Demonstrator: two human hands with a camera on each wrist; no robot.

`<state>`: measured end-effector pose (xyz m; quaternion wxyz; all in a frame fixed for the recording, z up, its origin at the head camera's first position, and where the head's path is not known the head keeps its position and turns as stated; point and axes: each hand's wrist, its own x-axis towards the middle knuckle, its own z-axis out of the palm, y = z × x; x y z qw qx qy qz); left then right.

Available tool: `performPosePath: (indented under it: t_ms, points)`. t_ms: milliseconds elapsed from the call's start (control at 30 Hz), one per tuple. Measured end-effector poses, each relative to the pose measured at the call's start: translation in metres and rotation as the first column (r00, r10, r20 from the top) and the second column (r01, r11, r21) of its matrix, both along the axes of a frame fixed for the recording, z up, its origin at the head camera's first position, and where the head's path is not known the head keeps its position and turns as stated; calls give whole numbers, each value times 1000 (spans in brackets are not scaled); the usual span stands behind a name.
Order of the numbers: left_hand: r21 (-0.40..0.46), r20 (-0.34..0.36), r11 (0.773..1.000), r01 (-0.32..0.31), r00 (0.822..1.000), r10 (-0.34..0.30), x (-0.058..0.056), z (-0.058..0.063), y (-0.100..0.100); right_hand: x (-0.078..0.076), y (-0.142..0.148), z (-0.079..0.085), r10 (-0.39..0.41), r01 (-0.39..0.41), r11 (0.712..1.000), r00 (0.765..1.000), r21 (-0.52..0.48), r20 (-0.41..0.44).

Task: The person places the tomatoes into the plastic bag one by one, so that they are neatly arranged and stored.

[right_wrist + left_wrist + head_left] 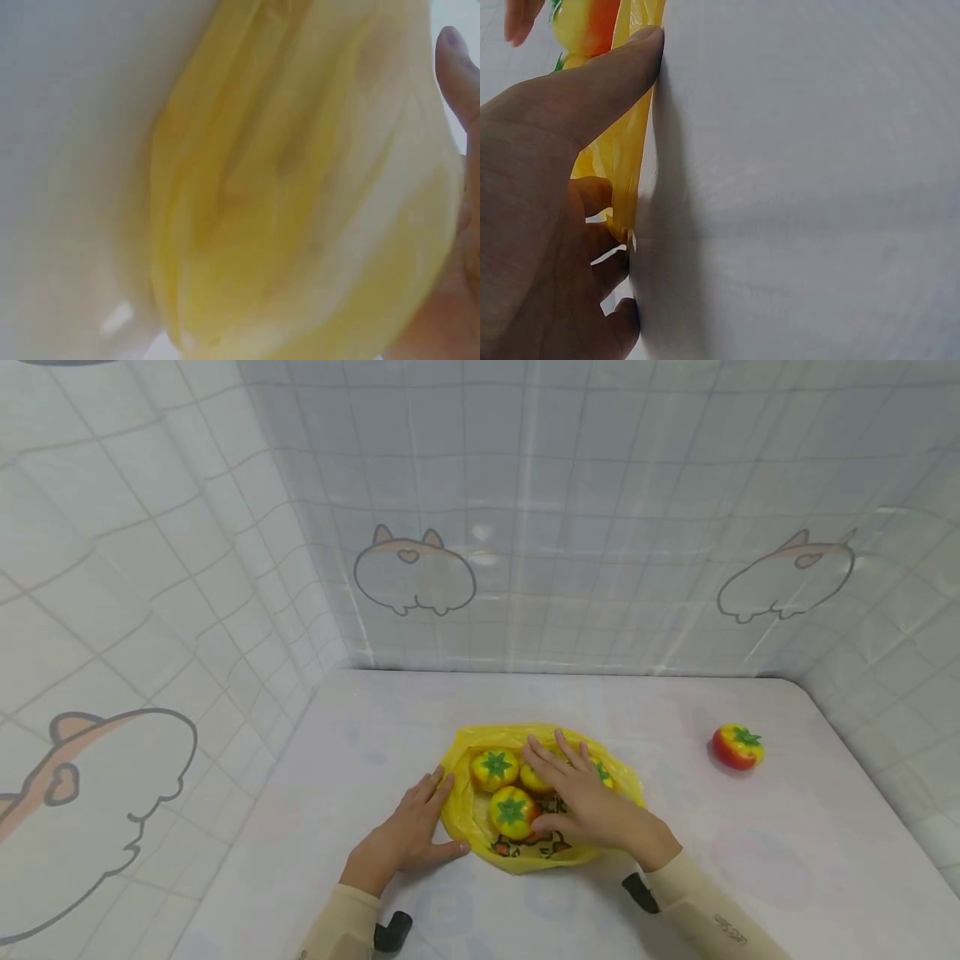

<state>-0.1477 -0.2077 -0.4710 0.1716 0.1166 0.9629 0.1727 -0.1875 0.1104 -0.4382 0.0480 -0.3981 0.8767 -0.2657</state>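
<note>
A yellow plastic bag lies with its mouth spread wide, holding several red-and-yellow fruits with green, star-shaped leafy tops. My left hand touches the bag's left edge, thumb and fingers spread apart. In the left wrist view the thumb lies along the bag's side. Over the bag's right half is my right hand, its fingers extended and partly covering the fruits beneath. Whether it presses on them I cannot tell. The bag's outer side fills much of the right wrist view.
One more fruit of the same kind stands alone toward the right on the pale table. Tile-patterned sheets with cartoon animal rears enclose the table's back and both sides.
</note>
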Motion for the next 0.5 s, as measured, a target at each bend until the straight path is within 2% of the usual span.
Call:
performPosePath:
  t_ms: [500]
  points:
    - [-15, 5, 1000, -13, 1000, 13, 4, -4, 3, -11, 43, 1, -161, 159, 986, 985, -46, -56]
